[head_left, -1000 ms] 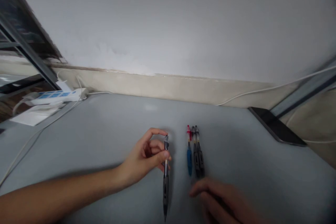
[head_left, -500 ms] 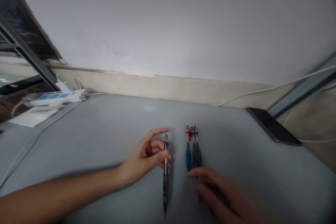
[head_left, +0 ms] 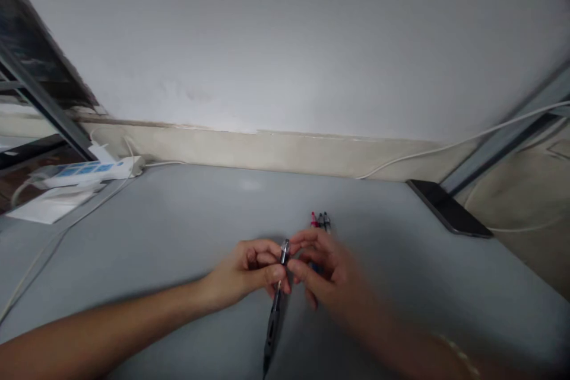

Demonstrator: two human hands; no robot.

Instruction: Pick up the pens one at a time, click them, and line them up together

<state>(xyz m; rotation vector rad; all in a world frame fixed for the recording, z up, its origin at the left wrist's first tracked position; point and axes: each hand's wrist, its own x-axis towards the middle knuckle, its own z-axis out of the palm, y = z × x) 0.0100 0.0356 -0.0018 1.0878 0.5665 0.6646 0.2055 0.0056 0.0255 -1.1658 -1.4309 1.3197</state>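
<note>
My left hand (head_left: 256, 267) pinches a clear-barrelled pen with a dark grip (head_left: 271, 323) between thumb and fingers. The pen slants, its pointed tip toward the bottom edge and its clip end up between both hands. Close against that upper end is my right hand (head_left: 323, 267), thumb and index finger apart beside the barrel; whether they touch it is hard to tell. Behind the right hand lie a pen with a red top (head_left: 313, 218) and two pens with black tops (head_left: 324, 221), their lower parts mostly covered by the hand.
On the grey table (head_left: 187, 214), a dark phone (head_left: 447, 208) lies at the right by a metal post. A white power strip (head_left: 95, 171) with cables and a white paper (head_left: 53, 202) sit at the left. A wall rises behind.
My right hand has moved up and left from the lower ends of the lying pens to the held pen's upper end. The held pen has tilted, its tip swinging left.
</note>
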